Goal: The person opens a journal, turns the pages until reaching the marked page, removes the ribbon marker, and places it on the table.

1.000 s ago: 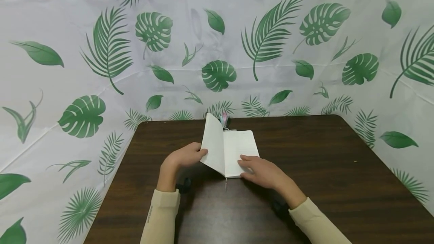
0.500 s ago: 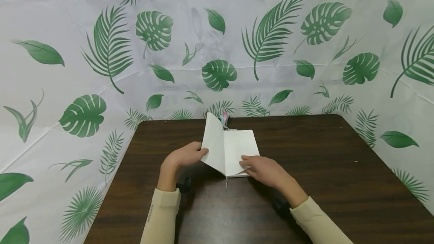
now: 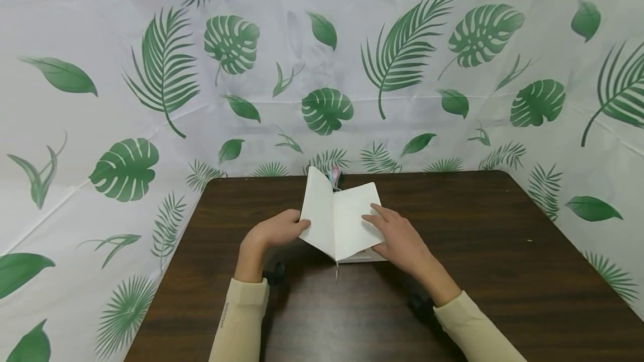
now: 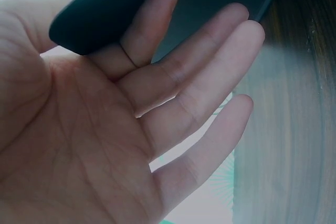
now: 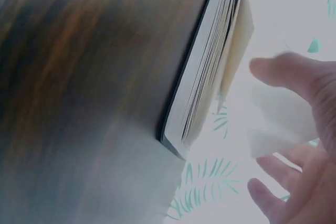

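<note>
An open notebook (image 3: 352, 222) with white pages lies at the far middle of the table, its left side tilted up. My left hand (image 3: 275, 232) holds that raised side, thumb over the page; the left wrist view shows the fingers behind the dark cover (image 4: 194, 3). My right hand (image 3: 402, 239) has a right-hand page lifted at its outer edge, fingers on top and thumb low. In the right wrist view, this page (image 5: 281, 121) stands between thumb and fingers, away from the page stack (image 5: 205, 72). Another page shows beneath it.
Behind the notebook is a small bundle with pink and pale blue tips (image 3: 335, 176), partly hidden. A thin ribbon (image 3: 336, 272) hangs from the notebook's near edge. The dark wooden table (image 3: 478, 250) meets a leaf-patterned cloth (image 3: 322, 60) at the back and sides.
My right hand has moved up from the page's lower corner, raising the right-hand page off the stack. The left hand keeps its hold in the same place.
</note>
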{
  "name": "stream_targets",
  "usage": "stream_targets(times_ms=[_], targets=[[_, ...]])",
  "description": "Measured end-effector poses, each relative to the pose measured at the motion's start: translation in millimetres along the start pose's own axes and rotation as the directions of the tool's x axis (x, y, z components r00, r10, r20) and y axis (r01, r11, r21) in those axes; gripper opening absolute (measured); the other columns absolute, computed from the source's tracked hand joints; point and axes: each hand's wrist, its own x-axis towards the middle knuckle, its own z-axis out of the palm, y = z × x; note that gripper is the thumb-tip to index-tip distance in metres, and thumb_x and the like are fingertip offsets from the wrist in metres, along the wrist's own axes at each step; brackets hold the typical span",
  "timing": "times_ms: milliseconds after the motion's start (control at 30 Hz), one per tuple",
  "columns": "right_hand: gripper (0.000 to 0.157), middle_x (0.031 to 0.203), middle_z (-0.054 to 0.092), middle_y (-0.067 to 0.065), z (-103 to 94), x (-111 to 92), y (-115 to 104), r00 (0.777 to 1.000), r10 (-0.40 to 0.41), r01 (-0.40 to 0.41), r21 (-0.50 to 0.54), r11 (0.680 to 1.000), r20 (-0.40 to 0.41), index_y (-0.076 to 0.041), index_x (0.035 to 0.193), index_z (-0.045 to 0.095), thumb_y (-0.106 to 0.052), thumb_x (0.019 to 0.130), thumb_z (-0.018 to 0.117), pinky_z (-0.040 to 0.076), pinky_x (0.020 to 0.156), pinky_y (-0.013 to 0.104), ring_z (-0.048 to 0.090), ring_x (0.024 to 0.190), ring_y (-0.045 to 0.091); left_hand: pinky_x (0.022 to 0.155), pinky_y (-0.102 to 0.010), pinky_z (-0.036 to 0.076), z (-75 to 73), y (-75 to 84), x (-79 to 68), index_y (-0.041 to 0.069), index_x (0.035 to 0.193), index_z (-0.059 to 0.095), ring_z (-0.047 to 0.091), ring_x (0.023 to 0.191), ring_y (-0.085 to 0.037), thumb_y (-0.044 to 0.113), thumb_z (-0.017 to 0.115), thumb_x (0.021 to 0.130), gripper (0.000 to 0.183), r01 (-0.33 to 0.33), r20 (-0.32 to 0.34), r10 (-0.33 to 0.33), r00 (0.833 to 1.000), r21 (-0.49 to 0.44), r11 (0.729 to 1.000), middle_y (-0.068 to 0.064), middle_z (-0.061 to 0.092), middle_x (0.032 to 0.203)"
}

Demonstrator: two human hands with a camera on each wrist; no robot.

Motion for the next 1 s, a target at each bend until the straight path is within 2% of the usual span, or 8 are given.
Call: stream_targets(times_ms=[133,200,267,367,467,533,733,1000], targets=[[0.107,0.17,0.039,0.021,0.1,2.8,-0.3,0.992,0.095,-0.08,0.162,0.984,-0.085,-0.012,0.17,0.029,-0.017,0.084,0.093,0.049,0.111,0.063,0.051,0.146,0.045,0.084,-0.037,0.049,-0.2,1.4,0.3,0.001,0.115,0.072,0.062,0.096,-0.027,0.025,0.046,0.113,0.035,0.011,-0.002,-0.011,1.0,0.001,1.0,-0.009,0.072,0.105],[0.118,0.173,0.034,0.019,0.3,3.5,-2.6,0.983,0.168,-0.141,0.286,0.948,-0.073,-0.017,0.174,0.009,-0.02,0.089,0.09,0.05,0.111,0.062,0.05,0.148,0.044,0.084,-0.036,0.049,-0.1,1.9,0.4,0.001,0.116,0.072,0.061,0.094,-0.025,0.025,0.046,0.113,0.035,0.016,-0.001,-0.016,1.0,0.001,1.0,-0.009,0.071,0.105],[0.12,0.176,0.03,0.015,1.3,3.2,-6.6,0.974,0.227,-0.2,0.395,0.897,-0.023,-0.024,0.174,-0.005,-0.025,0.094,0.085,0.051,0.109,0.062,0.049,0.15,0.042,0.084,-0.037,0.049,0.1,2.1,0.7,0.001,0.116,0.071,0.06,0.093,-0.023,0.025,0.046,0.112,0.035,0.018,-0.003,-0.018,1.0,0.003,1.0,-0.009,0.071,0.105],[0.101,0.176,0.033,0.009,3.5,0.8,-15.4,0.969,0.234,-0.245,0.479,0.843,0.083,-0.032,0.174,0.003,-0.038,0.103,0.074,0.049,0.11,0.065,0.048,0.152,0.039,0.086,-0.038,0.049,0.8,1.6,1.6,0.001,0.118,0.071,0.061,0.096,-0.025,0.024,0.045,0.112,0.035,0.016,-0.005,-0.016,1.0,-0.002,1.0,-0.01,0.071,0.107],[0.078,0.172,0.04,0.004,7.0,-1.2,-24.8,0.976,0.164,-0.213,0.479,0.852,0.142,-0.031,0.172,0.022,-0.047,0.108,0.064,0.044,0.116,0.064,0.046,0.155,0.034,0.091,-0.04,0.05,1.4,0.5,2.4,0.0,0.12,0.069,0.062,0.102,-0.031,0.024,0.043,0.111,0.036,0.008,-0.008,-0.008,1.0,-0.011,1.0,-0.011,0.071,0.11],[0.071,0.17,0.044,0.003,9.5,-2.0,-30.7,0.982,0.106,-0.168,0.471,0.866,0.156,-0.028,0.17,0.031,-0.046,0.109,0.062,0.043,0.118,0.062,0.045,0.156,0.032,0.093,-0.041,0.05,2.0,-0.2,2.8,0.0,0.12,0.069,0.062,0.105,-0.032,0.024,0.042,0.111,0.037,0.004,-0.008,-0.004,1.0,-0.017,1.0,-0.011,0.071,0.111],[0.073,0.168,0.047,0.005,15.6,-3.2,-39.6,0.985,-0.025,-0.048,0.41,0.911,0.171,-0.024,0.17,0.033,-0.037,0.107,0.067,0.046,0.118,0.055,0.049,0.153,0.029,0.095,-0.044,0.051,3.1,-0.6,2.8,0.002,0.12,0.068,0.064,0.104,-0.031,0.026,0.04,0.11,0.038,0.006,-0.018,-0.007,1.0,-0.024,1.0,-0.009,0.071,0.11],[0.074,0.169,0.046,-0.003,18.1,-4.1,-42.8,0.975,-0.127,0.064,0.316,0.947,0.183,-0.028,0.169,0.037,-0.041,0.105,0.071,0.038,0.113,0.064,0.051,0.152,0.022,0.109,-0.051,0.05,2.4,0.3,3.4,0.005,0.129,0.069,0.065,0.11,-0.022,0.028,0.034,0.111,0.045,-0.019,-0.014,0.018,1.0,-0.062,0.998,-0.009,0.073,0.122]])
